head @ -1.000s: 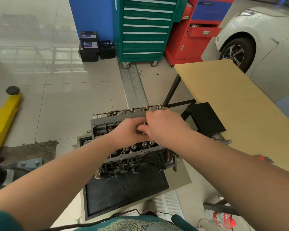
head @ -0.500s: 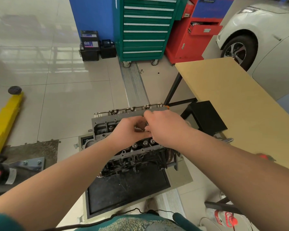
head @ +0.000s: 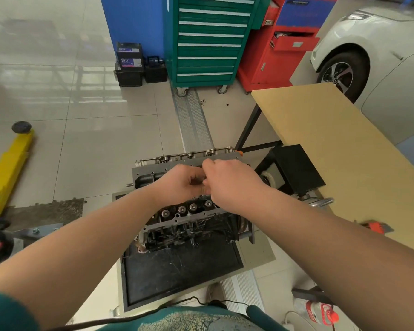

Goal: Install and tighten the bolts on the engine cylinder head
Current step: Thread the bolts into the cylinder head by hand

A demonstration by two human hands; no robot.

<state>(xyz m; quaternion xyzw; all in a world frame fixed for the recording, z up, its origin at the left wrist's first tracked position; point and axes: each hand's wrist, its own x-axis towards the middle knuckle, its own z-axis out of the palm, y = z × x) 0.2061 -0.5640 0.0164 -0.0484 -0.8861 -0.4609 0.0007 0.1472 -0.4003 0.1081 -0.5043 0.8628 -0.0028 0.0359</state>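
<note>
Hands, left hand [head: 182, 185] and right hand [head: 230, 185], curled together over cylinder head [head: 177, 218], perhaps pinching something.

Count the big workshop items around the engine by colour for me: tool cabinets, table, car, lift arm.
Green tool cabinet: 1
Red tool cabinet: 1
Tan table: 1
White car: 1
Yellow lift arm: 1
Total: 5

Both hands, left and right, meet over the cylinder head; what they hold is hidden.
</note>
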